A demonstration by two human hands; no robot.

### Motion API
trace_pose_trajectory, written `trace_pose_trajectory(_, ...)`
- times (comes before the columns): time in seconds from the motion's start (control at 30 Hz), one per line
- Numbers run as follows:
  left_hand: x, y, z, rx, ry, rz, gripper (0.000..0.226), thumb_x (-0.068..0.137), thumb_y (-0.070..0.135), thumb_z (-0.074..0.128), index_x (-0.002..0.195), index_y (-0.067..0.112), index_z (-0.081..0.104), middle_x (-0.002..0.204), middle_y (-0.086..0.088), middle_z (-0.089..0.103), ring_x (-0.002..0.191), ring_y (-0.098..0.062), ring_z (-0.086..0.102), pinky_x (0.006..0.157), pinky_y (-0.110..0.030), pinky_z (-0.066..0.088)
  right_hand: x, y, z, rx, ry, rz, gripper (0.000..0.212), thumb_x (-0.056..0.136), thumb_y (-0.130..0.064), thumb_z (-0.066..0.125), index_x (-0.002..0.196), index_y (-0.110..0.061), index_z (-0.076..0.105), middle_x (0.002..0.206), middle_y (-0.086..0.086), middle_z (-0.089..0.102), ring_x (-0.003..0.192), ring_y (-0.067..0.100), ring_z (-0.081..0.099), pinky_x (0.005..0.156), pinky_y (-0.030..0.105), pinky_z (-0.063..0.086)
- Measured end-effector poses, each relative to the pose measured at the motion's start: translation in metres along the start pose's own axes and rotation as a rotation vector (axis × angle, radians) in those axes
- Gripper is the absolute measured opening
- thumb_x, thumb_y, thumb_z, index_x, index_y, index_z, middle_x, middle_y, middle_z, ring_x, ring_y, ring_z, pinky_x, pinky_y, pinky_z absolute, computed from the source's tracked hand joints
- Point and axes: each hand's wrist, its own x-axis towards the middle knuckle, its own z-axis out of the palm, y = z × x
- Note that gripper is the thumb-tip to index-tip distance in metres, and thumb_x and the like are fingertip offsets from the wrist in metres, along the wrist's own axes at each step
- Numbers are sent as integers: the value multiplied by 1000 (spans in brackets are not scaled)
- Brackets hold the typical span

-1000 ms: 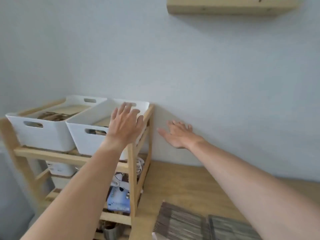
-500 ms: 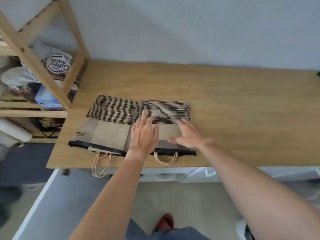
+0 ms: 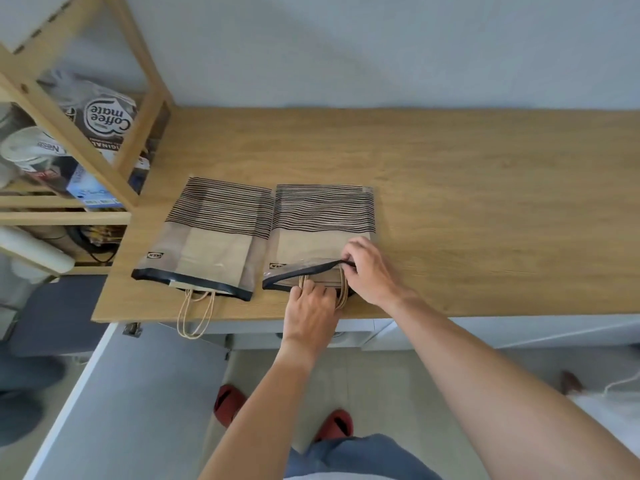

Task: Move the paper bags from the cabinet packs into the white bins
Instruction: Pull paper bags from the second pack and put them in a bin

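Two clear plastic packs of striped brown paper bags lie side by side on the wooden cabinet top (image 3: 450, 188). My right hand (image 3: 367, 268) pinches the black-edged mouth of the right pack (image 3: 322, 223) and holds it lifted open. My left hand (image 3: 310, 306) reaches into that mouth, fingers on the paper bags (image 3: 323, 277) and their twine handles inside. The left pack (image 3: 211, 237) lies untouched, its bag handles hanging over the front edge. The white bins are out of view.
A wooden shelf unit (image 3: 138, 109) stands at the left end of the cabinet, holding a Coffee mate pouch (image 3: 107, 119) and other packets. Red slippers (image 3: 332, 426) are on the floor below the front edge.
The view swung from the white bins on the shelf down to the cabinet top. Both hands came to the right pack; my right hand lifted its mouth and my left reached in.
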Motion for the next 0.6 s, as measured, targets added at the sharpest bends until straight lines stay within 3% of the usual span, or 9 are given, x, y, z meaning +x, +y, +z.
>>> trace_pose_trajectory(0.13,-3,-5,0,-65,35,18,20,95,36,58,102,18,62,100,1,68,104,-22,57,89,-33,36,-12,-2,-9,0,-24,15,31,76,12,58,82,-15,45,102,1,50,91,22,54,76,32,46)
trace_pose_trajectory(0.23,-6,-16,-3,-275,70,-52,19,98,35,53,101,19,62,102,5,69,103,-20,58,89,-33,36,-17,1,-12,-21,-40,65,29,79,18,53,76,-10,57,131,10,53,117,30,55,92,40,48)
trace_pose_trajectory(0.3,-9,-22,-4,-343,87,-49,19,99,34,50,103,18,60,101,4,68,100,-20,59,86,-33,40,-17,1,-12,-56,-14,100,32,87,15,51,101,-5,71,150,15,42,132,32,47,103,43,46)
trace_pose_trajectory(0.37,-15,-25,-3,-360,130,-34,18,101,32,48,105,17,58,100,2,67,98,-20,58,82,-32,43,-18,-2,-10,-64,9,80,46,89,15,47,126,-5,63,158,13,31,137,32,41,104,42,47)
trace_pose_trajectory(0.5,-29,-19,4,-360,189,-18,12,97,17,54,104,18,64,90,3,65,85,-21,58,74,-34,46,-22,-5,0,-79,-42,28,72,80,19,52,147,-6,37,164,7,10,143,29,34,83,30,55)
trace_pose_trajectory(0.6,-35,-13,8,-471,253,-90,13,92,11,58,95,14,70,81,1,62,78,-23,58,69,-37,47,-26,-3,9,-136,-56,24,83,75,20,57,148,-9,30,165,7,3,141,30,36,72,25,53)
